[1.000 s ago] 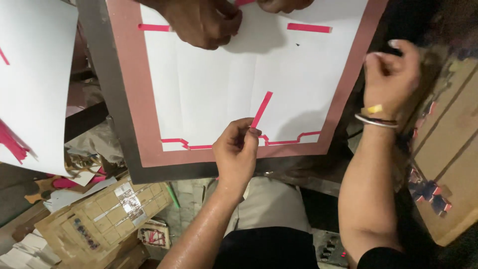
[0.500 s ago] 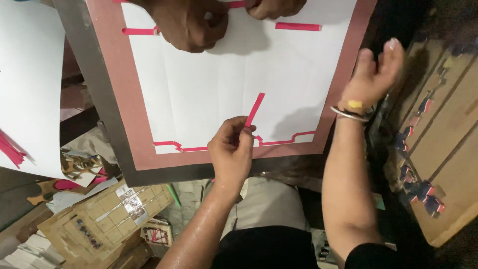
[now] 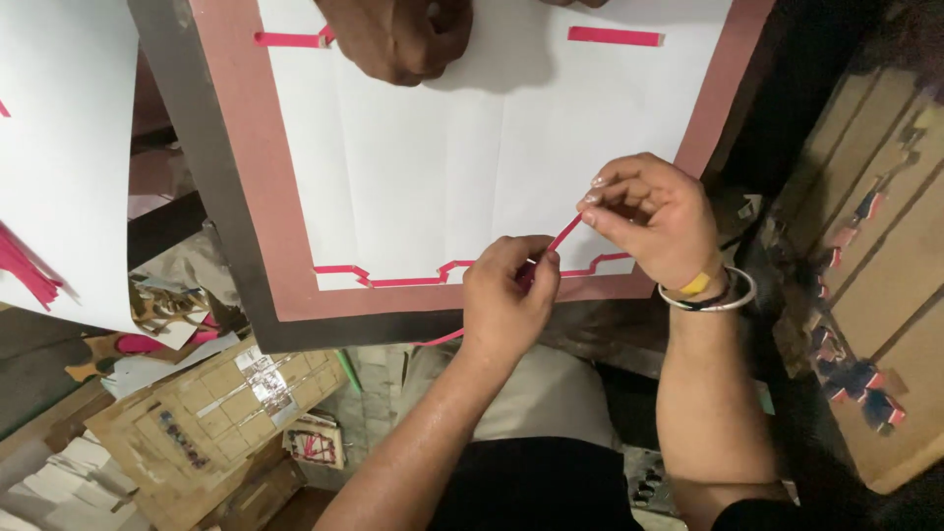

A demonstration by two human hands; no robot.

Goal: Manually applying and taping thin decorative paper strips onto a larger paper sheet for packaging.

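I see both hands pinched shut on the red tape strip [image 3: 563,234] — left hand [image 3: 506,300] low, right hand [image 3: 654,221] at its top end.

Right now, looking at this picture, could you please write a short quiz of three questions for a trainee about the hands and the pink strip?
1. True or false: the left hand and the right hand both pinch the same pink strip.
2. Multiple choice: the white sheet lies on A) a frame with a reddish border, B) a blue tray, C) a round plate.
3. Short answer: what is on the right wrist?

Key:
1. True; the strip runs between the two sets of fingertips.
2. A.
3. Bangles, one of them yellow. Another person's hand rests on the far edge of the sheet.
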